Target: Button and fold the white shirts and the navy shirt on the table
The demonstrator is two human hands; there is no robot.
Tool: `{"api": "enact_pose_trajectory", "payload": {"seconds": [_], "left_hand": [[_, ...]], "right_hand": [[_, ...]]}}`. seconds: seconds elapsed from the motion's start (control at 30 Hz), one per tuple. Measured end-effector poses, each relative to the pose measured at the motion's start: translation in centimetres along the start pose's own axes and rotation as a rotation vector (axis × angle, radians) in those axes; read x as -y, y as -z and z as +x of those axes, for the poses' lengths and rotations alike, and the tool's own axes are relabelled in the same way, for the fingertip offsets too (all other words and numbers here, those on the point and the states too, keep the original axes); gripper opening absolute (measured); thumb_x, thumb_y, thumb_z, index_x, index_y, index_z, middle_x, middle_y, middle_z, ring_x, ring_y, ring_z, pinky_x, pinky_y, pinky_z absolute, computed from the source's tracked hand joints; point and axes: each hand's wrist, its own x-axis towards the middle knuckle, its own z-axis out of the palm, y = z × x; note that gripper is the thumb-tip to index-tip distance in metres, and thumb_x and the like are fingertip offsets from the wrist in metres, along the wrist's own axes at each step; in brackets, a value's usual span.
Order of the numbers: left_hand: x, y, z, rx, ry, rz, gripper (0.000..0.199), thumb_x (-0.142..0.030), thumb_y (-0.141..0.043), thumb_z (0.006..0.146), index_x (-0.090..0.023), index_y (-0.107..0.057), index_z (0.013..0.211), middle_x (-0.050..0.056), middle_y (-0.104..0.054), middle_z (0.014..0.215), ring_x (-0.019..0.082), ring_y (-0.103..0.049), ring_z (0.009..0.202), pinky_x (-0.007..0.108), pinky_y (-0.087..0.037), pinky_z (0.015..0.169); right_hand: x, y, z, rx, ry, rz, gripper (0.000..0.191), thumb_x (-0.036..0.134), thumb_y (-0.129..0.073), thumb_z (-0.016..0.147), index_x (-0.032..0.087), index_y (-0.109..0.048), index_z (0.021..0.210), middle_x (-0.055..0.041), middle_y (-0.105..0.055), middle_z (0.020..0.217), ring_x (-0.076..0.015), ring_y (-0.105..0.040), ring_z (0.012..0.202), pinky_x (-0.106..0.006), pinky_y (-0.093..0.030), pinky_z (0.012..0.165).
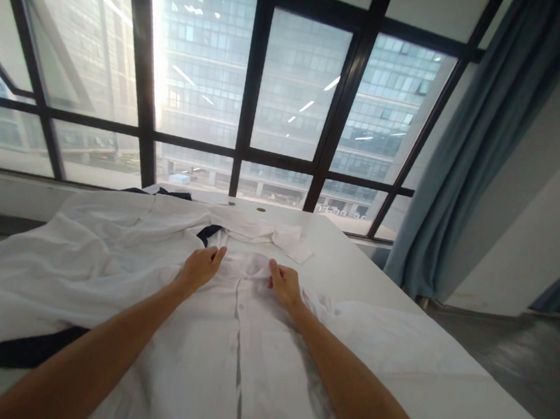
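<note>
A white button-front shirt (204,355) lies face up on the white table (348,270), its collar end away from me. My left hand (199,269) pinches the shirt at the left side of the collar. On the collar's right side, my right hand (284,283) grips the fabric between thumb and fingers. Between the two hands the collar is held stretched, and the button placket runs down toward me with a narrow gap along it. One sleeve spreads out over the table to the right.
Another white garment (86,242) lies spread on the left, with dark cloth (20,347) showing beneath it. A white sleeve or cuff (294,241) rests beyond the collar. Dark-framed windows (293,84) stand behind the table, and a blue curtain (475,157) hangs at right.
</note>
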Motion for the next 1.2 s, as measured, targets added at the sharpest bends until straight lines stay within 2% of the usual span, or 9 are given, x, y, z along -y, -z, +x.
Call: {"api": "enact_pose_trajectory", "payload": {"seconds": [0.13, 0.23, 0.33, 0.4, 0.53, 0.67, 0.83, 1.0, 1.2], "left_hand": [[-0.1, -0.4, -0.3, -0.138, -0.008, -0.116, 0.037, -0.044, -0.051, 0.086, -0.02, -0.049, 0.059, 0.002, -0.056, 0.058, 0.016, -0.055, 0.061, 0.026, -0.036, 0.062], [-0.4, -0.6, -0.2, -0.147, 0.015, -0.275, 0.02, -0.033, -0.064, 0.075, -0.02, -0.051, 0.067, -0.001, -0.057, 0.061, 0.014, -0.055, 0.061, 0.025, -0.039, 0.062], [-0.7, -0.5, 0.1, -0.1, 0.107, -0.497, 0.023, -0.024, -0.069, 0.066, -0.019, -0.056, 0.085, -0.003, -0.06, 0.064, 0.014, -0.059, 0.061, 0.025, -0.043, 0.062], [-0.5, -0.4, -0.1, -0.059, 0.185, -0.704, 0.034, -0.021, -0.069, 0.064, -0.019, -0.056, 0.094, -0.004, -0.059, 0.064, 0.015, -0.06, 0.059, 0.026, -0.047, 0.061], [0.3, -0.6, -1.7, 0.006, 0.322, -1.081, 0.041, -0.016, -0.068, 0.061, -0.018, -0.055, 0.1, -0.002, -0.063, 0.071, 0.015, -0.064, 0.063, 0.027, -0.052, 0.06], [0.6, -0.7, -3.5, 0.017, 0.317, -1.1, 0.036, -0.012, -0.061, 0.062, -0.018, -0.058, 0.098, 0.0, -0.068, 0.077, 0.014, -0.064, 0.062, 0.024, -0.051, 0.057], [0.3, -0.5, -4.2, 0.114, 0.275, -1.185, 0.029, -0.018, -0.06, 0.066, -0.018, -0.06, 0.095, 0.0, -0.07, 0.08, 0.013, -0.064, 0.063, 0.023, -0.05, 0.057], [0.8, -0.3, -4.3, 0.148, 0.268, -1.307, 0.042, -0.022, -0.072, 0.065, -0.018, -0.057, 0.103, -0.001, -0.068, 0.074, 0.013, -0.063, 0.062, 0.024, -0.051, 0.061], [1.4, 0.3, -4.4, 0.26, 0.275, -1.505, 0.054, -0.02, -0.08, 0.062, -0.021, -0.054, 0.109, -0.005, -0.062, 0.066, 0.013, -0.062, 0.061, 0.028, -0.053, 0.062]], "right_hand": [[0.2, 0.1, -0.3, -0.015, 0.06, -0.26, 0.053, 0.049, -0.039, 0.091, 0.019, -0.053, 0.05, -0.0011, -0.049, 0.05, -0.0157, -0.052, 0.055, -0.025, -0.034, 0.056], [0.3, 0.1, -0.5, -0.019, 0.121, -0.387, 0.015, 0.028, -0.053, 0.079, 0.019, -0.064, 0.076, -0.004, -0.062, 0.075, -0.0183, -0.057, 0.076, -0.025, -0.041, 0.07], [0.1, 0.0, -0.6, -0.034, 0.188, -0.408, 0.051, 0.011, -0.054, 0.063, 0.017, -0.059, 0.114, -0.0102, -0.06, 0.114, -0.0225, -0.052, 0.105, -0.03, -0.041, 0.089], [0.0, 0.0, -0.6, 0.013, 0.199, -0.396, 0.069, 0.009, -0.053, 0.06, 0.017, -0.05, 0.129, -0.0111, -0.055, 0.124, -0.0236, -0.049, 0.112, -0.033, -0.039, 0.095], [0.5, 0.1, -0.6, 0.085, 0.195, -0.386, 0.06, 0.011, -0.052, 0.069, 0.018, -0.053, 0.128, -0.0077, -0.062, 0.11, -0.0218, -0.052, 0.105, -0.032, -0.038, 0.093], [1.6, 0.3, -0.9, 0.033, 0.213, -0.445, 0.029, 0.029, -0.053, 0.085, 0.019, -0.067, 0.108, -0.0078, -0.063, 0.096, -0.0215, -0.054, 0.096, -0.033, -0.036, 0.091], [2.0, 0.0, -1.3, 0.052, 0.315, -0.304, 0.027, 0.038, -0.048, 0.091, 0.019, -0.066, 0.083, -0.0067, -0.064, 0.093, -0.019, -0.054, 0.092, -0.031, -0.038, 0.087], [0.8, -0.6, -1.1, 0.031, 0.127, 0.028, 0.038, 0.046, -0.04, 0.089, 0.018, -0.058, 0.071, -0.0005, -0.057, 0.067, -0.0141, -0.051, 0.065, -0.024, -0.039, 0.063], [-0.3, -0.9, -0.1, -0.07, -0.126, 0.182, 0.029, 0.037, -0.051, 0.069, 0.016, -0.063, 0.086, 0.003, -0.054, 0.056, -0.0114, -0.043, 0.048, -0.022, -0.031, 0.046]]}}
